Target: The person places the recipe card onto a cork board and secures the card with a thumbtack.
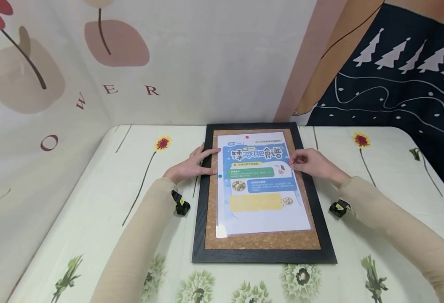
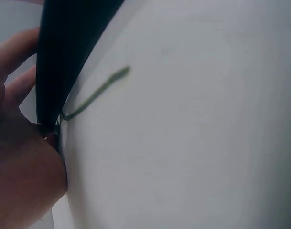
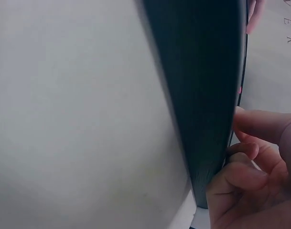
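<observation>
- Where the flower-print wall cloth (image 1: 55,84) ends on the far left, meets the table (image 1: 104,202), covered in a pale cloth printed with stemmed flowers.
- Left sleeve (image 1: 138,235), beige, reaching in from the lower left, with a small black wrist camera (image 1: 180,205) beneath the forearm.
- Left hand (image 1: 191,165) lying flat over the left rail of the board, fingers straight and spread, tips touching the left edge of the sheet; holding nothing, only pressing down.
- From the left wrist view: left hand at (image 2: 16,143) against the dark rail (image 2: 64,57), pale tablecloth with a green stem alongside; blurred, so finer contact cannot be told.
- Blue pin (image 1: 220,176) just beside the left fingertips, at the left edge of the sheet.
- Board (image 1: 207,227), cork with a black frame, lying flat in the middle of the table, long side running away from the person.
- Sheet (image 1: 260,185), a glossy blue-and-white poster, lying on the cork, upper part between the two hands.
- Pink pin (image 1: 247,137) at the top middle of the sheet.
- Right hand (image 1: 313,164) at the right edge of the sheet, fingers curled, fingertips pinching or pressing that edge near the right rail; cannot tell for sure which.
- From the right wrist view: right hand at (image 3: 255,171), curled fingers against the dark frame edge (image 3: 202,95).
- Right sleeve (image 1: 396,231), beige, with another black wrist camera (image 1: 338,208) under it.
- Dark cloth (image 1: 396,92) with white trees hanging at the far right.
</observation>
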A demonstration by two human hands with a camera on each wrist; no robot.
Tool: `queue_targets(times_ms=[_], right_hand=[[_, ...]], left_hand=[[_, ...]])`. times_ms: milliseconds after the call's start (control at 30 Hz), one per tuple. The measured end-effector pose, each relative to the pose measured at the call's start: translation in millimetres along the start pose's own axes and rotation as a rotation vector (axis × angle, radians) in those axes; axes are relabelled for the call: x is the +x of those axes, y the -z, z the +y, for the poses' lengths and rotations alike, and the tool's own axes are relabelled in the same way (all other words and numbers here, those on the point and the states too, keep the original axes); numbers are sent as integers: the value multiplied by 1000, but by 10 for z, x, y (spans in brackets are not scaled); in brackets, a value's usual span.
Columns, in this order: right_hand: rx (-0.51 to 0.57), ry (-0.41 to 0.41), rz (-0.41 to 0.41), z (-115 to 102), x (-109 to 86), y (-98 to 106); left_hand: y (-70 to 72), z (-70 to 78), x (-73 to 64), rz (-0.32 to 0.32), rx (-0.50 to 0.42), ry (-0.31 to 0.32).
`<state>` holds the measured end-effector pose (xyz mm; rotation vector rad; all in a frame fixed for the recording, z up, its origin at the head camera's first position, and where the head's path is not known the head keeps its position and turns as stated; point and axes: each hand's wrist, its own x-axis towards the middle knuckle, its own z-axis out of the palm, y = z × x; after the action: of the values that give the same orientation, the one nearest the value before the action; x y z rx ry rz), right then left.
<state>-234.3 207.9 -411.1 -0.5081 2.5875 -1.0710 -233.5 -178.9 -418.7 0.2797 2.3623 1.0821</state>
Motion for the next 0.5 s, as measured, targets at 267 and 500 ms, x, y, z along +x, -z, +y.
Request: queue_targets(times_ms=[267,500], right_hand=[[-18,-37,3,-56,-9,9],[-11,-33,-13,-37,0,15]], left_hand=[[-9,2,15,9,14,1],[-15,7,4,10,23,0]])
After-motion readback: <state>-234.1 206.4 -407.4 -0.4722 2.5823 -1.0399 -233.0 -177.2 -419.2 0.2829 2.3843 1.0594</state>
